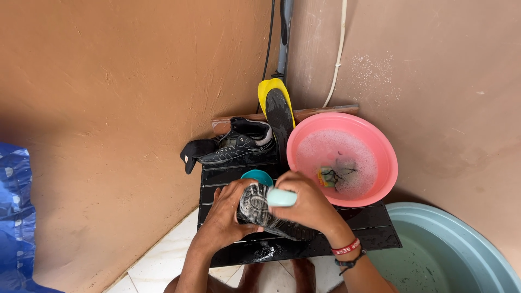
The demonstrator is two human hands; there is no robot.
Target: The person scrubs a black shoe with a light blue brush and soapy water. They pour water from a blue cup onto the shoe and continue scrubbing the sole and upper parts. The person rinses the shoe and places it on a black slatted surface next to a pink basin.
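Right of centre, the pink basin [380, 142] holds sudsy water with a small dark item sunk in it; the grey-green tub [461, 239] at lower right holds murky water. Both stand by a black slatted bench [374, 225] in a tan-walled corner over white tiles [157, 266]. Your left hand [220, 220] is clamped on the soapy black shoe [260, 209], long axis upper left to lower right; your right hand [309, 203] grips a pale green brush [282, 197] against it.

soapy shoe [266, 214]: middle covered by right hand [309, 206], heel by left hand [225, 220] | teal cup [258, 176]: mostly behind hands | grey-blue tub [461, 244], right of wrist: cut by frame edge | items in pink basin [374, 146]: blurred under suds
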